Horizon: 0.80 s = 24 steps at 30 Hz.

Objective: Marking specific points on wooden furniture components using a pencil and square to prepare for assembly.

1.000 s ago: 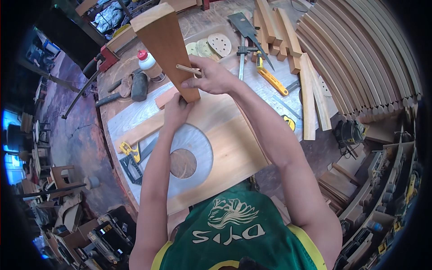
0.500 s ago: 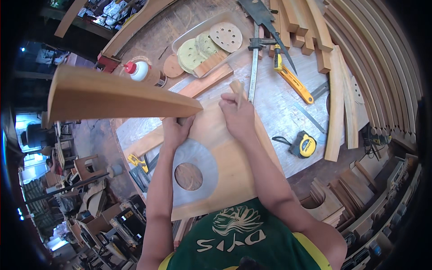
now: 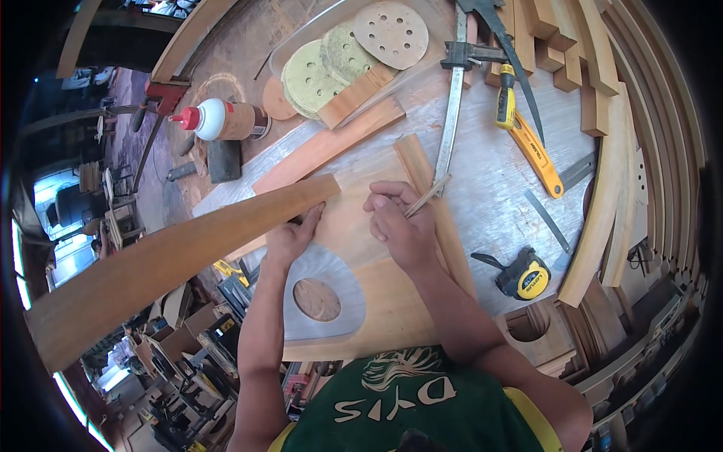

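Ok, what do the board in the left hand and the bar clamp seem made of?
Board: wood, from its brown colour and faint grain; looks smooth, perhaps sanded. Bar clamp: metal, probably steel, since its bar has a grey sheen; the sliding part looks darker.

bottle (image 3: 224,120) — left of discs (image 3: 305,81) | tape measure (image 3: 525,274) — right of board (image 3: 395,301)

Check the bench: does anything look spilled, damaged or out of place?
Nothing stands out. The long plank slants across the view, but the left hand holds it; the overlapping sanding discs look like ordinary clutter.
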Motion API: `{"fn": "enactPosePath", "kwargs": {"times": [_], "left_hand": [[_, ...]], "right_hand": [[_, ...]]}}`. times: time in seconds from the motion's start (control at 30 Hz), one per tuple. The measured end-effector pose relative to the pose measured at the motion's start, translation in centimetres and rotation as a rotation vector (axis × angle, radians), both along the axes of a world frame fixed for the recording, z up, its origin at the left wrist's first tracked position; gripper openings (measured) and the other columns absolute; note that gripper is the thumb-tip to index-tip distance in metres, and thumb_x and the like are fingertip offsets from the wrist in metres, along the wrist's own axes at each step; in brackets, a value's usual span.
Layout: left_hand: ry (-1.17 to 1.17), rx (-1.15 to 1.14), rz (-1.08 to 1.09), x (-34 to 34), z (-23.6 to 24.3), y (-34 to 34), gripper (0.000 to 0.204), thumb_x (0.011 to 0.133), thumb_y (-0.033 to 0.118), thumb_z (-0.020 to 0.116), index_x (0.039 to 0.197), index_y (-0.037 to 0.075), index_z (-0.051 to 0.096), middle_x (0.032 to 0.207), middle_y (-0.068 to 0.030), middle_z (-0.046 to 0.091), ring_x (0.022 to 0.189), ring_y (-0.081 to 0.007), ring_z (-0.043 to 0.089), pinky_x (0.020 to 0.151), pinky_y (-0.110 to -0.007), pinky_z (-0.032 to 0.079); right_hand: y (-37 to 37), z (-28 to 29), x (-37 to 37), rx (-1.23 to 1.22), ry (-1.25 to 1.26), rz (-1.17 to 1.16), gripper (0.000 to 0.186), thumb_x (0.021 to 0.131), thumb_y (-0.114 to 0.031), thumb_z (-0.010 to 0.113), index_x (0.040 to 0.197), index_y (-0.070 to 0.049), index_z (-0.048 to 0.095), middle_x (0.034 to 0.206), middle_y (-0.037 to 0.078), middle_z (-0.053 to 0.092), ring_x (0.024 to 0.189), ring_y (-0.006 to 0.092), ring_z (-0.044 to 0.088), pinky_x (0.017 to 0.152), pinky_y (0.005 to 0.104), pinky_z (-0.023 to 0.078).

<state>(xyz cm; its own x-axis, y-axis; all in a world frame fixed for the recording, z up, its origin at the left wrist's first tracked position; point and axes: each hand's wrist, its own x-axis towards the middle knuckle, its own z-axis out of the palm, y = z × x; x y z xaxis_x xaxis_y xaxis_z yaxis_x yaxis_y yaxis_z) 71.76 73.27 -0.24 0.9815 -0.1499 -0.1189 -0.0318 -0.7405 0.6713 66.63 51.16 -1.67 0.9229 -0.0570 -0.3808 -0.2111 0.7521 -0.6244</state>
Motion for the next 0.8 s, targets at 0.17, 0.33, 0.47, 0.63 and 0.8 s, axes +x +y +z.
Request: {"fn": "enactPosePath", "kwargs": {"times": [0.17, 0.33, 0.47, 0.63, 0.8], "left_hand": [[0.093, -0.091, 0.019, -0.1, 0.3, -0.1, 0.034, 0.092, 0.021, 0.079, 0.119, 0.003, 0.071, 0.109, -0.0125, 0.075, 0.098, -0.0234, 0.071, 0.085, -0.037, 0.056], [0.138, -0.026, -0.043, 0.4, 1.0, 0.2, 0.032, 0.093, 0.020, 0.078, 0.119, 0.003, 0.070, 0.109, -0.0116, 0.075, 0.098, -0.0226, 0.071, 0.085, -0.037, 0.056], [-0.001, 0.000, -0.139, 0.6, 0.8, 0.4, 0.032, 0.093, 0.021, 0.078, 0.119, 0.003, 0.071, 0.108, -0.0133, 0.075, 0.096, -0.0259, 0.071, 0.085, -0.038, 0.055], [0.008, 0.025, -0.127, 0.6, 1.7, -0.3, 0.035, 0.090, 0.020, 0.080, 0.119, 0.003, 0.071, 0.107, -0.0130, 0.074, 0.097, -0.0247, 0.071, 0.086, -0.038, 0.055], [-0.075, -0.029, -0.096, 0.9, 2.0, -0.9, 0.034, 0.088, 0.020, 0.081, 0.115, 0.003, 0.072, 0.106, -0.0155, 0.074, 0.096, -0.0286, 0.071, 0.087, -0.039, 0.055]], "right_hand": [[-0.4, 0.2, 0.2, 0.102, 0.030, -0.021, 0.022, 0.102, -0.008, 0.059, 0.120, 0.003, 0.061, 0.094, 0.010, 0.067, 0.056, 0.0035, 0.045, 0.050, 0.0241, 0.040], [-0.7, -0.1, 0.3, 0.198, 0.050, -0.046, 0.023, 0.101, -0.008, 0.060, 0.118, 0.006, 0.060, 0.092, 0.009, 0.067, 0.056, 0.0036, 0.046, 0.049, 0.0241, 0.040], [-0.9, -0.1, 0.2, 0.161, 0.034, -0.003, 0.022, 0.102, -0.008, 0.059, 0.121, 0.003, 0.060, 0.095, 0.010, 0.067, 0.055, 0.0034, 0.042, 0.051, 0.0246, 0.040], [-1.2, 0.5, 0.4, 0.107, 0.072, 0.062, 0.023, 0.101, -0.007, 0.061, 0.123, 0.001, 0.061, 0.098, 0.010, 0.067, 0.055, 0.0032, 0.041, 0.053, 0.0241, 0.040], [-0.9, 0.8, 0.8, -0.105, 0.029, 0.186, 0.034, 0.093, -0.002, 0.069, 0.126, 0.003, 0.061, 0.099, 0.006, 0.066, 0.061, 0.0034, 0.050, 0.053, 0.0230, 0.044]]}}
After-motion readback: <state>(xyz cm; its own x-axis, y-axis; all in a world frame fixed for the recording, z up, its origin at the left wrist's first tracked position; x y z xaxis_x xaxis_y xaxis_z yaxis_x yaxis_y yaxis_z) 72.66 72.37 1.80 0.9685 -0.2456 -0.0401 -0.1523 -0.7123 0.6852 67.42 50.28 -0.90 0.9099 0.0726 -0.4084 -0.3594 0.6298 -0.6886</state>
